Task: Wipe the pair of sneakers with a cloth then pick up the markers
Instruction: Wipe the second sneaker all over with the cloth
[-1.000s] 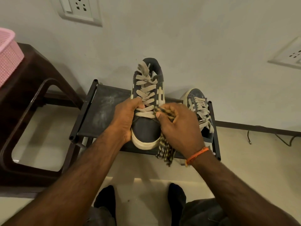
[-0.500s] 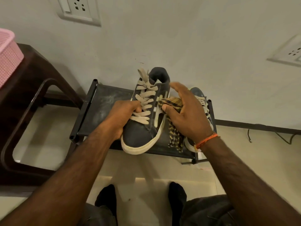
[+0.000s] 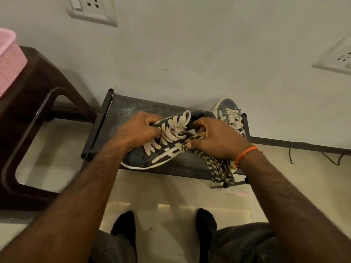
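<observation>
Dark sneaker (image 3: 152,158), no legible branding

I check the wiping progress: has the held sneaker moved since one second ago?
Yes. The sneaker has tipped from toe-toward-person to lying across the rack.

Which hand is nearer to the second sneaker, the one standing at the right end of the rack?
Right. The right hand, gripping the cloth, is just beside the second sneaker; the left hand is farther off.

Bare forearms, orange thread wristband (image 3: 245,155) — right wrist, dark trousers (image 3: 245,243), black socks (image 3: 123,224)
</observation>
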